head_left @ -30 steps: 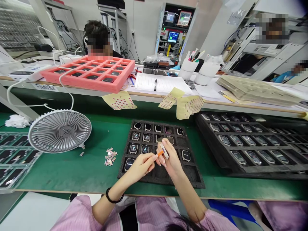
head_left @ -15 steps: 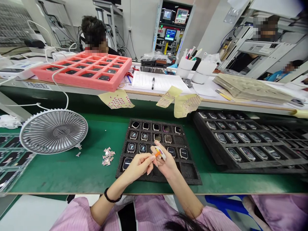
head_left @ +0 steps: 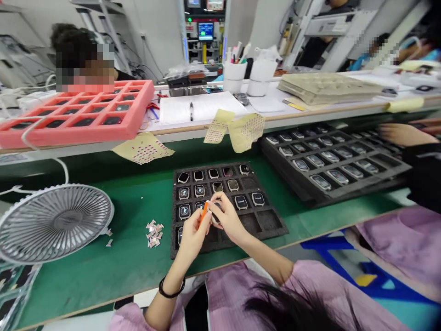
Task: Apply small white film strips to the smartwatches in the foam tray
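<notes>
My left hand (head_left: 195,230), with a black band at the wrist, pinches a thin orange stick-like piece (head_left: 204,214); its exact kind is unclear. Close beside it, my right hand (head_left: 228,219) grips a smartwatch (head_left: 217,211) without a strap, partly covered by the fingers. Both hands meet above a black foam tray (head_left: 250,224) with square pockets. Several smartwatches lie in its pockets, some with lit dials, such as the lit watch (head_left: 184,211) at the left. My hands hide part of the tray's front.
Small pale tabs (head_left: 154,233) lie left of the tray, beside a grey fan (head_left: 65,220). More watches fill a dark tray (head_left: 330,184) at right, where another person's hand (head_left: 401,134) reaches in. A shelf edge with yellow sticker sheets (head_left: 246,131) and a pink foam tray (head_left: 138,124) runs behind.
The view has turned right. My hands have shifted round the watch, and the orange piece has gone from nearly level to steep. Another person's arm has appeared at the right.
</notes>
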